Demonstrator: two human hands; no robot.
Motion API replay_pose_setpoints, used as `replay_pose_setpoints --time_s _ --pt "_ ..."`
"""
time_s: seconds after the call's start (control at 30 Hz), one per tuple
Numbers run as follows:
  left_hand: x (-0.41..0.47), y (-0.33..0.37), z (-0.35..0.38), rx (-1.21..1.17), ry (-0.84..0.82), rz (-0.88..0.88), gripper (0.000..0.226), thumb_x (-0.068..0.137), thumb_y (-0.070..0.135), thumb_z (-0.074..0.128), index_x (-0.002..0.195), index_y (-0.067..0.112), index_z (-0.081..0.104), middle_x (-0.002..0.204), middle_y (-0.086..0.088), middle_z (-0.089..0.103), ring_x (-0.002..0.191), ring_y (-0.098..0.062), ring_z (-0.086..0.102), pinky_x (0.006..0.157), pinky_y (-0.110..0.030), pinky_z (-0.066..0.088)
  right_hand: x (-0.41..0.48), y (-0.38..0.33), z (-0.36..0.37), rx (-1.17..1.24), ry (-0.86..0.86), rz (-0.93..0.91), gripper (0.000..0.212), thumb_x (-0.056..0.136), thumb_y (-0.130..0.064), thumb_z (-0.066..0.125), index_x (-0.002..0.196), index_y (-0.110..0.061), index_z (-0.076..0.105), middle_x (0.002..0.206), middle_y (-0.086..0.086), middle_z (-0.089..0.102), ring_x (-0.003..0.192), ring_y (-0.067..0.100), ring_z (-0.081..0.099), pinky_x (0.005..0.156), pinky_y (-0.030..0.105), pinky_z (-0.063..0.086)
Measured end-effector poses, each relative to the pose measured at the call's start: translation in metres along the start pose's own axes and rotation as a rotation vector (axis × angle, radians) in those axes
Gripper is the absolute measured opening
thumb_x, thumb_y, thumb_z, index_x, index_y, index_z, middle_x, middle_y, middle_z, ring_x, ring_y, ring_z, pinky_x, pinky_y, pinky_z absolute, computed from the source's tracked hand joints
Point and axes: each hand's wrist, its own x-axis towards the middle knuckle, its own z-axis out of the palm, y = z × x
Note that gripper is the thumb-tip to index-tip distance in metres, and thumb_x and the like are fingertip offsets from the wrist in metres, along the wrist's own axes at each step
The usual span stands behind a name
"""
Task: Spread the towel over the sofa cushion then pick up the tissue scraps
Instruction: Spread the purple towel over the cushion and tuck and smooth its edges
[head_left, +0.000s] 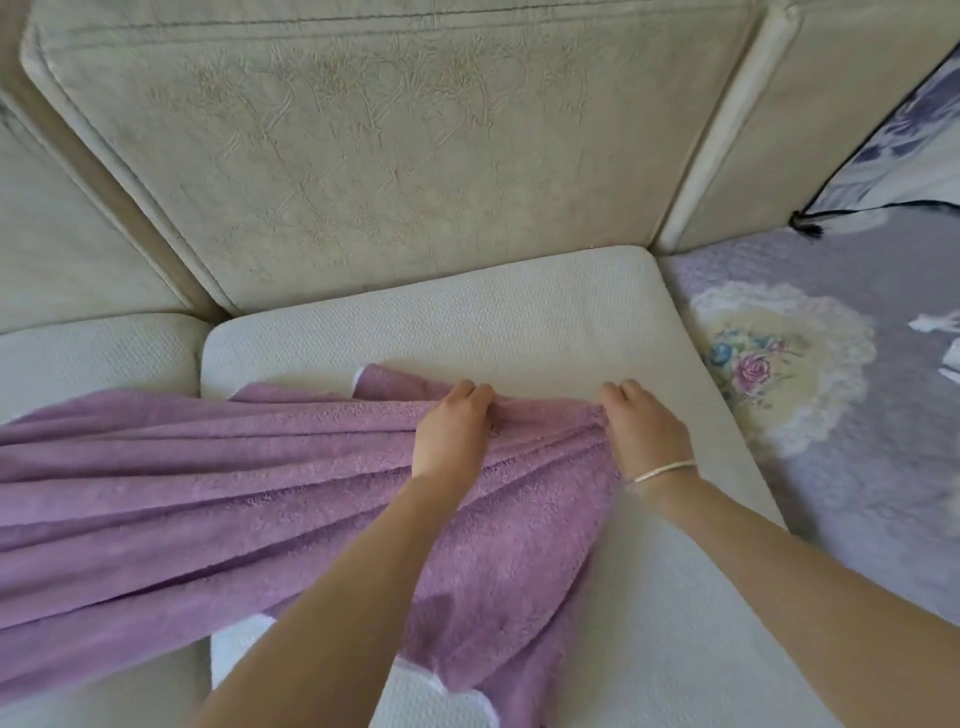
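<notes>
**Clearly mid-spread, with the scraps untouched**

From the head view: finds the purple towel (208, 493) bunched in long folds, trailing from the left seat across the near-left part of the white sofa seat cushion (519, 322), with the cushion's far and right parts bare. Grips the towel's far edge with the left hand (452, 431), fingers curled over the cloth and pinching it. Does likewise with the right hand (644, 431), near the left one, knuckles up, clenched on a gathered fold, a thin bracelet (660, 470) at the wrist. Leaves a few white scraps (935, 325), likely the tissue, lying well apart on the floral quilted cover (831, 441) at the right edge; too small to tell more.

Judged as the first step, barely begun: spreading, not yet collecting. Calls next for drawing the hands apart along that edge, carrying it toward the backrest cushion (389, 156), then smoothing the folds flat to cover the whole seat. Risks dragging the cloth askew through uneven pulling.
</notes>
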Motion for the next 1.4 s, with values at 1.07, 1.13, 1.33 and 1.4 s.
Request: replay_pose_setpoints --time_s 1.07,1.13,1.33,1.4 --pt "0.041 -0.109 0.038 0.112 -0.017 -0.296 0.027 0.101 0.021 0.032 0.119 0.006 0.045 0.119 -0.012 0.055 0.1 -0.031 0.062 0.07 -0.036 0.048 0.093 -0.115 0.076 0.067 -0.313 -0.229 0.041 0.094 -0.006 0.036 0.135 -0.012 0.037 0.132 0.013 0.05 0.108 0.036 0.059 0.085 0.042 0.048" --pt "0.046 -0.116 0.032 0.051 -0.011 -0.462 0.026 0.099 0.014 0.037 0.123 0.004 0.036 0.118 -0.016 0.056 0.096 -0.035 0.064 0.063 -0.036 0.046 0.101 -0.116 0.078 0.047 -0.304 -0.218 0.036 0.095 -0.008 0.037 0.131 -0.009 0.039 0.123 0.017 0.058 0.103 0.037 0.061 0.079 0.04 0.048" --pt "0.049 -0.125 0.027 0.107 -0.199 -0.558 0.028 0.097 0.02 0.043 0.123 0.009 0.04 0.111 -0.016 0.062 0.101 -0.034 0.061 0.065 -0.035 0.04 0.12 -0.129 0.078 0.062 -0.343 -0.289 0.03 0.092 -0.025 0.05 0.114 -0.005 0.051 0.123 0.013 0.052 0.114 0.031 0.053 0.083 0.039 0.047" --pt "0.052 -0.123 0.025 0.104 -0.173 -0.536 0.023 0.097 0.018 0.04 0.118 0.01 0.045 0.109 -0.017 0.063 0.099 -0.034 0.061 0.064 -0.034 0.039 0.125 -0.133 0.077 0.057 -0.359 -0.305 0.029 0.091 -0.024 0.05 0.114 -0.005 0.05 0.123 0.013 0.052 0.113 0.032 0.054 0.082 0.038 0.046"
